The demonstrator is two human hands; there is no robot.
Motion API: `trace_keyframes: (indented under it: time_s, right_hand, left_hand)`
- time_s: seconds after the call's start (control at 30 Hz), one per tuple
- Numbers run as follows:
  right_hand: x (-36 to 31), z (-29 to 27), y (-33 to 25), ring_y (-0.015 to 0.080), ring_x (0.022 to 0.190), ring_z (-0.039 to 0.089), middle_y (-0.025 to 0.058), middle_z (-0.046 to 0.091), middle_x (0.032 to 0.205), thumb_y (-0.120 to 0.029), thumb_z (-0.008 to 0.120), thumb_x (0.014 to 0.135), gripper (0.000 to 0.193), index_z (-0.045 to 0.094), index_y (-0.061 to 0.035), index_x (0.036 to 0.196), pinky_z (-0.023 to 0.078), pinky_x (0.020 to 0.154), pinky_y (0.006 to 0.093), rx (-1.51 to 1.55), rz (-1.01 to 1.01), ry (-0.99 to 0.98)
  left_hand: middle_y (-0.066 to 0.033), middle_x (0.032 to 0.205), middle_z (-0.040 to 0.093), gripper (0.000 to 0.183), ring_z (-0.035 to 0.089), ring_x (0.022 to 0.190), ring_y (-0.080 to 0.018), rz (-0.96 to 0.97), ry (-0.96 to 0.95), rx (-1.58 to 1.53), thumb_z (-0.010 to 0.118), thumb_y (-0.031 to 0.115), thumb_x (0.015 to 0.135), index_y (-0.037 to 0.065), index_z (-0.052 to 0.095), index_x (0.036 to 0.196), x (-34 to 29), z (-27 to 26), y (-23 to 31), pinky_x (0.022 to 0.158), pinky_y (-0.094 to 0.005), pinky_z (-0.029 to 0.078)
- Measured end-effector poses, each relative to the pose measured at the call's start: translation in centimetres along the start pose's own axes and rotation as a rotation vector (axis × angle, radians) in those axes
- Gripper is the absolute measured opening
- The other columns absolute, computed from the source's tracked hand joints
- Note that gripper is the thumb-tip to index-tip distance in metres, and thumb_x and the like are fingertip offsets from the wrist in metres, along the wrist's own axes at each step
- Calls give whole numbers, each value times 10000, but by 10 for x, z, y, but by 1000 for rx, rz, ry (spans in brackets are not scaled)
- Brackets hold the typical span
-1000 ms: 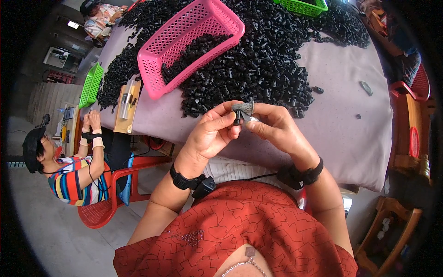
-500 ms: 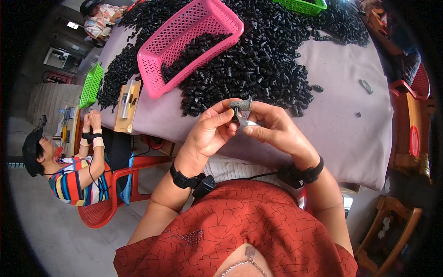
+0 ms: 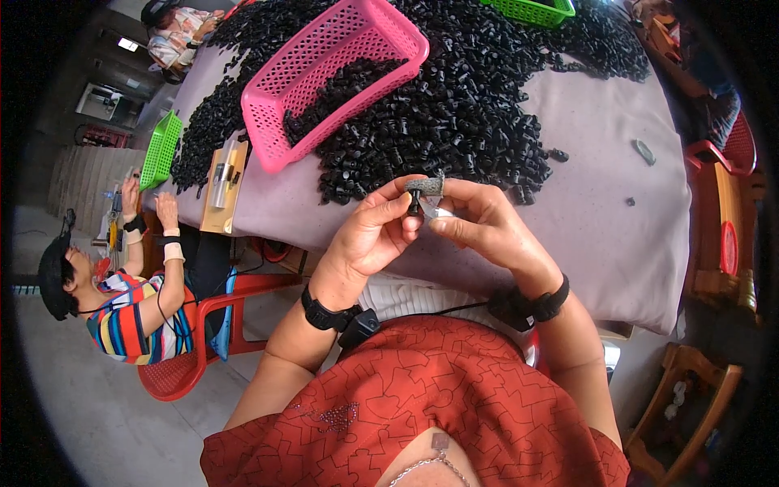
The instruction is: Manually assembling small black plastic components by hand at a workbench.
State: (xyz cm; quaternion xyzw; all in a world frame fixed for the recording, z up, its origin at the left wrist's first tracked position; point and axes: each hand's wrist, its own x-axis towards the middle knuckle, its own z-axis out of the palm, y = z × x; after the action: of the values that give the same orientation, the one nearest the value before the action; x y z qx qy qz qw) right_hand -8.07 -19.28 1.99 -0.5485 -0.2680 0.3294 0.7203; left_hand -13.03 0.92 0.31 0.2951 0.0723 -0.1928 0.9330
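Between the thumb and fingers of my left hand [image 3: 361, 231] is a small black plastic part [image 3: 415, 202], held upright over the table's front edge. My right hand [image 3: 491, 227] is closed on a small pale blade [image 3: 432, 213], its tip at the part's right side. A grey finger cot [image 3: 423, 187] covers my right index fingertip, which rests across the top of the part. The blade's handle is hidden in my right fingers. Just beyond both hands lies a large pile of similar black parts [image 3: 454, 122].
A pink basket [image 3: 258, 122] lies tilted in the pile. Green baskets [image 3: 166, 146] stand at the left edge and far side. A cardboard piece [image 3: 219, 215] with a clear tube lies left. A grey scrap [image 3: 644, 150] is at right. A co-worker [image 3: 150, 316] sits at left.
The black part has turned slightly more upright in my left fingers, and the blade has shifted a little against it. The co-worker's hands have moved apart.
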Motion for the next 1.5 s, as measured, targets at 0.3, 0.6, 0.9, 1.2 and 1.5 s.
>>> trace_keyframes:
  time_s: [0.3,0.6,0.9,1.2,1.5]
  right_hand:
    - [-1,0,-6,25,738,488,-50,592,853,-166,664,893,382,552,-8,1222,387,609,190,47,16,-24]
    - [-1,1,-5,27,716,481,-47,574,818,-168,660,891,384,541,-22,1225,385,597,193,1,12,-44]
    - [-2,2,-6,22,701,467,-51,574,815,-161,644,901,364,543,-32,1225,380,587,193,26,24,-45]
    - [-2,1,-4,17,703,455,-62,573,832,-168,634,910,376,537,-25,1245,376,590,188,-7,26,-28]
    - [-1,6,-15,30,805,469,-47,593,929,-126,608,920,323,560,13,1208,387,658,196,-36,-4,-24]
  left_hand:
    - [-64,954,634,386,589,706,-95,4,-62,31,645,107,894,47,532,1259,0,-1,0,647,-201,533]
    - [-58,964,635,370,592,708,-90,13,-19,34,650,97,888,44,545,1238,-1,0,4,633,-182,531]
    - [-61,985,637,407,594,708,-89,4,-33,50,669,89,869,34,535,1250,-1,-1,4,630,-178,531]
    - [-60,992,645,405,587,700,-94,-4,-38,64,665,94,872,44,539,1254,0,-4,4,626,-187,519]
    - [-55,990,652,372,602,702,-94,20,-16,115,643,93,885,46,548,1243,-1,-5,6,640,-192,522]
